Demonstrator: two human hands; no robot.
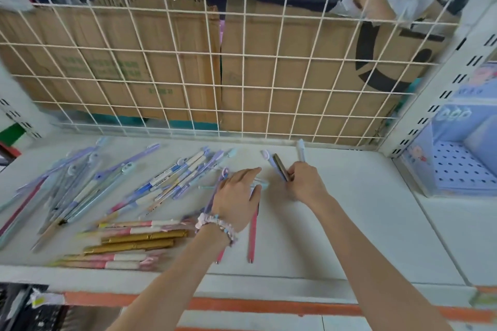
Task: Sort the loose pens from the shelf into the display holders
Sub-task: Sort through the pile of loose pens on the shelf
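Right hand (304, 181) is gripping a small bunch of pens (279, 166), fingers curled round the lower ends, tips fanning up toward the wire grid (242, 75); a white pen (300, 149) is sticking up from the same fist; left hand (238, 197) is lying flat over loose pens just left of the bunch, fingers straight, pressing or reaching, holding nothing as far as the view shows.

Most of the stock is lying well left of the bunch on the shelf (349, 223): purple and blue pens (172, 177) in a scatter, gold pens (139, 240) and pink-striped ones nearer the front edge; two pink pens (252, 234) are lying under and just beside the left wrist. Blue holder (457, 166) is standing far right of the bunch, past the upright post.

Risks, as judgement: the fanned bunch is looking loosely gathered, so a pen could be slipping out on the carry; the left forearm is crossing the pink pens and could be sweeping them off the front edge; pens of different kinds could be ending up in one slot.

Room: bare shelf is lying open between bunch and holder; the grid is closing the back; the post is narrowing the way in on the right.
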